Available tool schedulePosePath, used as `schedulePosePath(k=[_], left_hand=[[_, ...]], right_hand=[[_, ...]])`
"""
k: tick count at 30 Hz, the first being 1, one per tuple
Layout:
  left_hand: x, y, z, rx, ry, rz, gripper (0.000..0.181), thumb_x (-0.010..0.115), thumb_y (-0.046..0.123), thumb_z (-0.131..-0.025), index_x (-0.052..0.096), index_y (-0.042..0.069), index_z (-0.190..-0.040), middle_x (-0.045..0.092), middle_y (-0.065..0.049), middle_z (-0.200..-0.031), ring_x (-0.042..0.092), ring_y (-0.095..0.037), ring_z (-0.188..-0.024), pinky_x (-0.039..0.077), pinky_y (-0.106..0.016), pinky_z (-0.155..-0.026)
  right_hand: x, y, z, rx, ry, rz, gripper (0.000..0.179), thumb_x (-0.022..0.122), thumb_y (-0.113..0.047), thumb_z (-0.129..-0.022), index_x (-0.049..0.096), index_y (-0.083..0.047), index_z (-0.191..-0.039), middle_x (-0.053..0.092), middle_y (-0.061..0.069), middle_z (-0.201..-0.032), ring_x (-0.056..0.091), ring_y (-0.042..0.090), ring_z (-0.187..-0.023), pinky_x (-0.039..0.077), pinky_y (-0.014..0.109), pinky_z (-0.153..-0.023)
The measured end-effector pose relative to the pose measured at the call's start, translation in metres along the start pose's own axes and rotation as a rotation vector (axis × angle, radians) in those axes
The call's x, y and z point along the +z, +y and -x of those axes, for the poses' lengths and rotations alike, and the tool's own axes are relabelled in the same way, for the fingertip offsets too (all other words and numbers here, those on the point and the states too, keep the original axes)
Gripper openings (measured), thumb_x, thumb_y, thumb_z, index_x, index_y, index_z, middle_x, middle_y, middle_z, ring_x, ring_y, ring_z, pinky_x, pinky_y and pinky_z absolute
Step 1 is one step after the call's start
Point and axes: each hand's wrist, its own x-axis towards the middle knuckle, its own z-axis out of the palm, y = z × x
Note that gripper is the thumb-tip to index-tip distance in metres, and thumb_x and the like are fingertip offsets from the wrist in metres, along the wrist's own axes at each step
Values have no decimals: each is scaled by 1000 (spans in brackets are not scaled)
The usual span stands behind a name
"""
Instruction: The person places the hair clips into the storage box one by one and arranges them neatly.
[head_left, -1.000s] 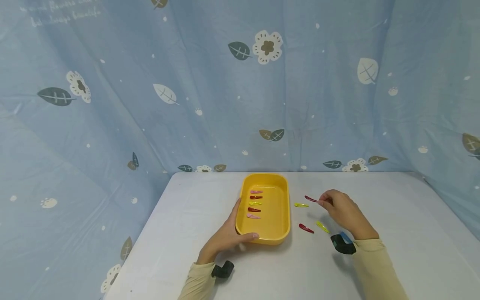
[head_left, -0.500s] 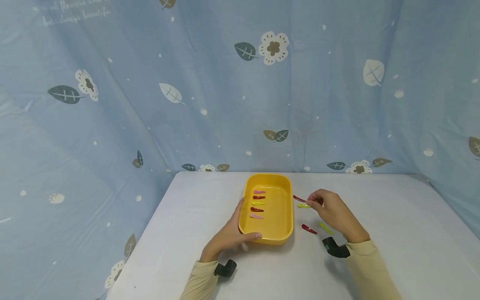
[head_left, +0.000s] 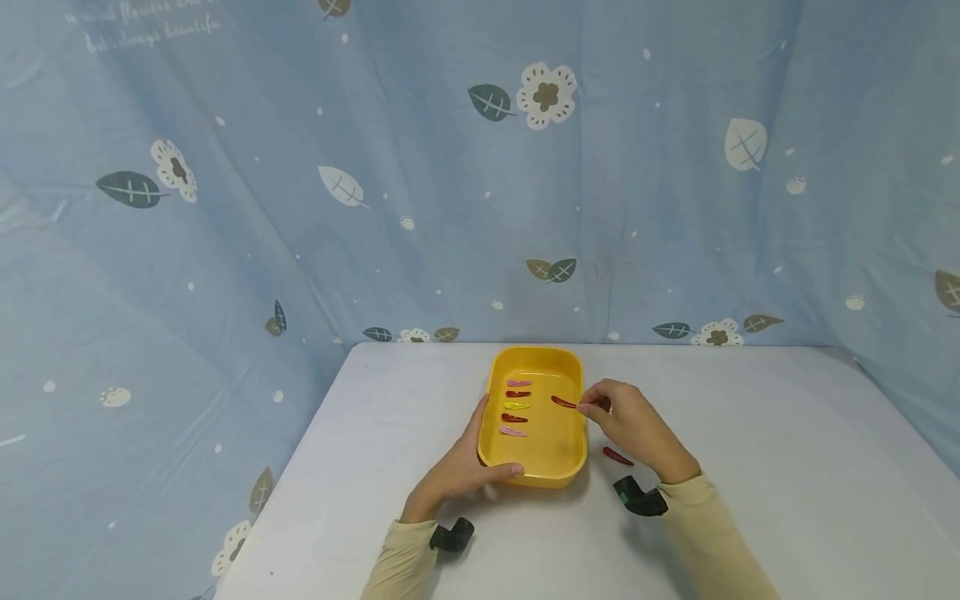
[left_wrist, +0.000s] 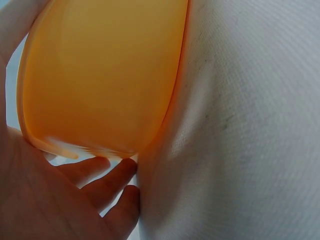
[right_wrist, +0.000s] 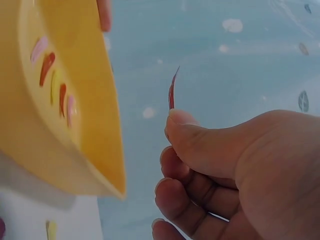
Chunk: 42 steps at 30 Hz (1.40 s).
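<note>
A yellow tray (head_left: 551, 442) sits on the table. My left hand (head_left: 453, 473) grips its near left corner, thumb over the front rim and fingers along the left wall. Between thumb and forefinger, my right hand (head_left: 633, 423) pinches a red snap hair clip (head_left: 563, 402), held over the tray's right half. Along the tray's left side lies a column of clips: a pink clip (head_left: 519, 383), a red clip (head_left: 517, 394), a yellow clip (head_left: 516, 406), another red clip (head_left: 514, 418) and another pink clip (head_left: 513, 432).
Right of the tray, a dark red clip (head_left: 618, 457) lies on the white table (head_left: 787, 450). A yellow clip (right_wrist: 51, 230) shows on the table in the right wrist view. The right hand and arm hide part of that area. A blue patterned curtain (head_left: 637, 208) hangs behind.
My right hand has carried the red clip leftward from the table to over the tray. It now covers the yellow clips seen on the table before. My left hand keeps its grip.
</note>
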Motion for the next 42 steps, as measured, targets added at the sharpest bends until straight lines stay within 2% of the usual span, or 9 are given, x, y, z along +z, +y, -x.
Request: schedulePosePath(k=[3, 9, 14, 19, 25, 31, 36, 42], left_hand=[[0, 0, 1, 13, 0, 9, 128, 86, 53, -79, -5, 31, -167, 27, -3, -171, 31, -27, -156, 25, -59, -128], [-1, 0, 0, 4, 1, 10, 126, 86, 49, -81, -5, 33, -166, 25, -1, -172, 30, -24, -157, 23, -57, -129], [-1, 0, 0, -5, 3, 1, 125, 86, 47, -81, -5, 34, -166, 25, 0, -172, 31, -23, -156, 24, -56, -129], [-1, 0, 1, 4, 0, 5, 127, 86, 52, -80, -6, 33, -166, 24, -2, -172, 31, -24, -156, 25, -56, -129], [-1, 1, 2, -5, -2, -3, 127, 85, 54, -79, -5, 34, -166, 21, 0, -173, 31, -24, -156, 25, -56, -129], [-2, 3, 1, -6, -4, 5, 126, 85, 52, -81, -5, 32, -167, 25, -1, -172, 35, -24, -154, 26, -57, -128], [-2, 4, 1, -7, -8, 1, 125, 84, 51, -82, -5, 32, -167, 22, -3, -172, 35, -25, -153, 27, -57, -128], [-2, 3, 2, -9, -8, 1, 124, 84, 52, -82, -6, 35, -166, 22, -2, -173, 35, -24, -154, 27, -57, -128]], right_hand=[[7, -5, -3, 9, -13, -5, 8, 72, -11, -97, 72, -4, -100, 67, 5, -89, 54, 17, -77, 50, 23, -64], [22, -11, -8, -3, -20, -30, 6, 72, -9, -96, 71, -5, -100, 68, 5, -91, 56, 17, -77, 54, 21, -66], [34, -15, -11, -21, -19, -28, 5, 74, -10, -94, 72, -5, -95, 67, 3, -87, 54, 15, -75, 52, 20, -65], [47, -18, -14, -24, -22, -24, 5, 75, -10, -94, 72, -6, -94, 67, 2, -86, 54, 14, -74, 49, 20, -64], [61, -19, -16, -25, -31, -23, 5, 76, -8, -92, 72, -5, -92, 68, 3, -87, 56, 13, -75, 55, 24, -70], [70, -22, -19, 18, -53, -1, 6, 77, -9, -91, 72, -6, -91, 67, 2, -86, 56, 14, -77, 58, 28, -76], [78, -22, -20, 20, -77, 30, 6, 77, -9, -91, 72, -7, -90, 67, 0, -86, 57, 14, -78, 59, 32, -80], [88, -20, -22, 7, -79, 69, 8, 78, -12, -91, 73, -9, -87, 67, -1, -82, 56, 14, -75, 58, 32, -77]])
